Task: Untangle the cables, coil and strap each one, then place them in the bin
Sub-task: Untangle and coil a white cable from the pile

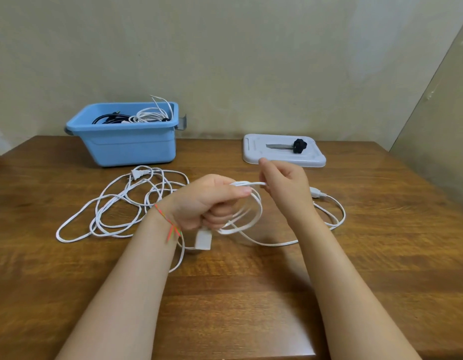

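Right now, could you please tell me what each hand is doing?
Left hand: closed, gripping loops of the white cable.
Right hand: closed, pinching the same white cable near the top of the loop.

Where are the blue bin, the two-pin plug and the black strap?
blue bin (137,149): head view, front wall.
two-pin plug (140,173): head view, white plug body.
black strap (299,145): head view, its bunched middle, on the white lid.
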A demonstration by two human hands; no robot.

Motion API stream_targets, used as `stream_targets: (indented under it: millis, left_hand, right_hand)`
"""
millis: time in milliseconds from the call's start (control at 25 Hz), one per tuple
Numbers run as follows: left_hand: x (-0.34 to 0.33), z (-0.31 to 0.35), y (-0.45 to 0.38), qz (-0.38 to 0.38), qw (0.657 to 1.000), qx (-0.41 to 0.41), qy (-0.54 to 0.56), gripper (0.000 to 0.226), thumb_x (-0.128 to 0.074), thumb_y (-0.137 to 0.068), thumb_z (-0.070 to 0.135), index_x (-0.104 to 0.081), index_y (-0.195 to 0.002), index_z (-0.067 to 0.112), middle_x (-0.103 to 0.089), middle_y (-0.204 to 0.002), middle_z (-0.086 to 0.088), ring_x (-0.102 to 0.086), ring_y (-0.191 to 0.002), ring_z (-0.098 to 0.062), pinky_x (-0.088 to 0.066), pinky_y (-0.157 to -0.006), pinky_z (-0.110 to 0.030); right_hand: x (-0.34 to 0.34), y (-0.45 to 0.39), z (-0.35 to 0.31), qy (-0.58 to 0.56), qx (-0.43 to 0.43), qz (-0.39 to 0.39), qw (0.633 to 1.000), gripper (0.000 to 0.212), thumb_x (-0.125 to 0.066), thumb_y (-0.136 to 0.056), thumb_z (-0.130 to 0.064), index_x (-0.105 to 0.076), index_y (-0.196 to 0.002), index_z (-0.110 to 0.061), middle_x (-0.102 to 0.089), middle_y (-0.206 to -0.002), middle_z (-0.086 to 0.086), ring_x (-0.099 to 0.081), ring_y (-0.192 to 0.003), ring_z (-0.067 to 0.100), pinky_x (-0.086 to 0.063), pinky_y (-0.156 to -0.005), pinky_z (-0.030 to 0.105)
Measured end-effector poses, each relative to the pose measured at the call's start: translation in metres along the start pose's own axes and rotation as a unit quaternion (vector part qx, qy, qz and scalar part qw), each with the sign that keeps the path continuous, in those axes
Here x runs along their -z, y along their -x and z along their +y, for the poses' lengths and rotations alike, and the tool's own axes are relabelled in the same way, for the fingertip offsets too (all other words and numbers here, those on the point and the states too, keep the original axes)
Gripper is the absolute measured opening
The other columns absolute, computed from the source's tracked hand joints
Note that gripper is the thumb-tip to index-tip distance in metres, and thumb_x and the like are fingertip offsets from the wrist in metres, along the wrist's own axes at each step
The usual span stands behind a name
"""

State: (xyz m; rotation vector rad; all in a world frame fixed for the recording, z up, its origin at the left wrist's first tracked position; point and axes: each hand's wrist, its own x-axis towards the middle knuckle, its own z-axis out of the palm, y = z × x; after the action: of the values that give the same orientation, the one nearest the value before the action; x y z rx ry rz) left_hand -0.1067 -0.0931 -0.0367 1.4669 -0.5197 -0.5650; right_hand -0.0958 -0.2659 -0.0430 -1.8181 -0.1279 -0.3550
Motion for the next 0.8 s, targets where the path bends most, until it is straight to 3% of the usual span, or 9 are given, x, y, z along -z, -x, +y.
stream_targets:
  millis: [80, 160, 240, 320, 400, 480, 600, 680, 800]
  left_hand:
    - [0.009, -0.001, 0.000, -0.013, 0.994, 0.006, 0.110, 0.045, -0.049, -0.096, 0.034, -0.040, -0.053, 0.024, -0.015, -0.044, 0.006, -0.010, -0.036, -0.009, -0.009, -0.039, -0.020]
    - [0.018, -0.003, -0.006, 0.065, 0.964, 0.003, 0.259, 0.050, -0.048, -0.097, 0.040, -0.033, -0.053, 0.023, -0.013, -0.043, 0.007, -0.009, -0.036, -0.009, -0.010, -0.037, -0.019]
    - [0.029, -0.008, -0.010, 0.188, 0.880, -0.017, 0.436, 0.052, -0.047, -0.099, 0.041, -0.030, -0.054, 0.023, -0.018, -0.043, 0.008, -0.013, -0.034, -0.008, -0.013, -0.037, -0.019]
    - [0.042, -0.015, -0.011, 0.303, 0.787, -0.052, 0.534, 0.052, -0.044, -0.102, 0.041, -0.032, -0.055, 0.022, -0.022, -0.044, 0.008, -0.019, -0.033, -0.008, -0.018, -0.035, -0.020]
    - [0.048, -0.019, -0.011, 0.351, 0.755, -0.096, 0.546, 0.051, -0.037, -0.103, 0.042, -0.034, -0.056, 0.021, -0.026, -0.044, 0.007, -0.023, -0.033, -0.009, -0.022, -0.037, -0.020]
    - [0.044, -0.017, -0.012, 0.337, 0.777, -0.139, 0.513, 0.046, -0.030, -0.102, 0.038, -0.035, -0.059, 0.020, -0.027, -0.047, 0.006, -0.024, -0.037, -0.010, -0.024, -0.041, -0.021]
    - [0.029, -0.011, -0.018, 0.325, 0.854, -0.154, 0.375, 0.041, -0.029, -0.103, 0.032, -0.034, -0.064, 0.020, -0.028, -0.050, 0.005, -0.024, -0.041, -0.010, -0.024, -0.045, -0.024]
    - [0.022, -0.013, -0.024, 0.342, 0.906, -0.136, 0.208, 0.040, -0.031, -0.105, 0.028, -0.035, -0.066, 0.019, -0.031, -0.052, 0.004, -0.027, -0.043, -0.011, -0.025, -0.045, -0.024]
    - [0.008, -0.016, -0.026, 0.344, 0.933, -0.107, 0.000, 0.033, -0.034, -0.105, 0.020, -0.034, -0.071, 0.017, -0.031, -0.055, 0.001, -0.030, -0.046, -0.013, -0.027, -0.043, -0.022]
  right_hand:
    - [-0.001, 0.001, 0.002, 0.035, 0.010, -0.003, 0.999, 0.050, -0.051, -0.101, -0.031, -0.047, -0.056, -0.009, -0.042, -0.051, -0.006, -0.037, -0.053, 0.008, -0.030, -0.054, 0.025]
    - [-0.002, 0.001, 0.006, 0.085, 0.012, -0.016, 0.996, 0.045, -0.050, -0.101, -0.037, -0.053, -0.060, -0.016, -0.049, -0.052, -0.011, -0.041, -0.052, 0.004, -0.032, -0.052, 0.019]
    - [0.000, -0.001, 0.011, 0.163, 0.001, -0.041, 0.986, 0.029, -0.053, -0.099, -0.036, -0.061, -0.076, -0.020, -0.055, -0.063, -0.011, -0.048, -0.061, 0.004, -0.035, -0.054, 0.018]
    - [0.001, -0.005, 0.018, 0.234, -0.023, -0.065, 0.970, 0.013, -0.055, -0.098, -0.030, -0.061, -0.091, -0.021, -0.057, -0.076, -0.010, -0.052, -0.074, 0.009, -0.038, -0.060, 0.023]
    - [0.001, -0.007, 0.021, 0.279, -0.046, -0.080, 0.956, 0.007, -0.057, -0.097, -0.026, -0.061, -0.093, -0.022, -0.058, -0.084, -0.008, -0.055, -0.083, 0.015, -0.040, -0.066, 0.028]
    - [-0.002, -0.003, 0.018, 0.344, -0.028, -0.106, 0.933, 0.009, -0.061, -0.094, -0.027, -0.064, -0.086, -0.026, -0.062, -0.086, -0.007, -0.058, -0.086, 0.018, -0.043, -0.067, 0.030]
    - [-0.010, 0.008, 0.006, 0.366, 0.011, -0.208, 0.907, 0.010, -0.067, -0.090, -0.034, -0.076, -0.088, -0.031, -0.060, -0.069, -0.017, -0.057, -0.071, 0.005, -0.040, -0.057, 0.022]
    - [-0.014, 0.014, 0.000, 0.286, 0.034, -0.249, 0.924, 0.009, -0.070, -0.088, -0.032, -0.077, -0.084, -0.027, -0.054, -0.052, -0.021, -0.050, -0.057, -0.001, -0.033, -0.053, 0.016]
    - [-0.009, 0.018, -0.011, 0.113, 0.032, -0.254, 0.960, 0.008, -0.067, -0.086, -0.011, -0.071, -0.080, -0.008, -0.054, -0.056, -0.016, -0.043, -0.050, -0.001, -0.033, -0.053, 0.011]
